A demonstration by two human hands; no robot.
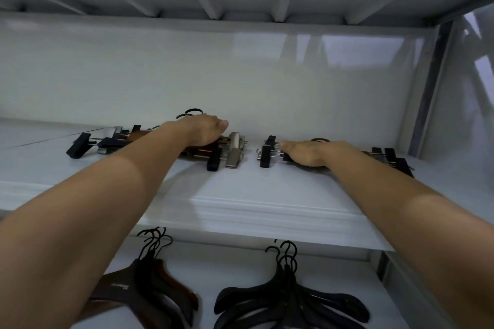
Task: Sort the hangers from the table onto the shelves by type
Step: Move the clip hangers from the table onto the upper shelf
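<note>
Your left hand [205, 131] lay palm-down on the mixed clip hangers [227, 151] near the upper shelf's [240, 195] back edge. Your right hand [307, 153] pressed flat, fingers extended, on the black clip hangers [267, 153]; I could not tell whether either hand gripped.

Two bare forearms were seen, one entering from the lower left of the frame and one from the lower right. No sleeves were worn below the elbows. The left hand [204, 129] was seen near the frame's middle, with a short, unpainted thumbnail shown at its right edge. The right hand [307, 152] was seen right of centre. Nothing was worn on either wrist or on the visible fingers.
</note>
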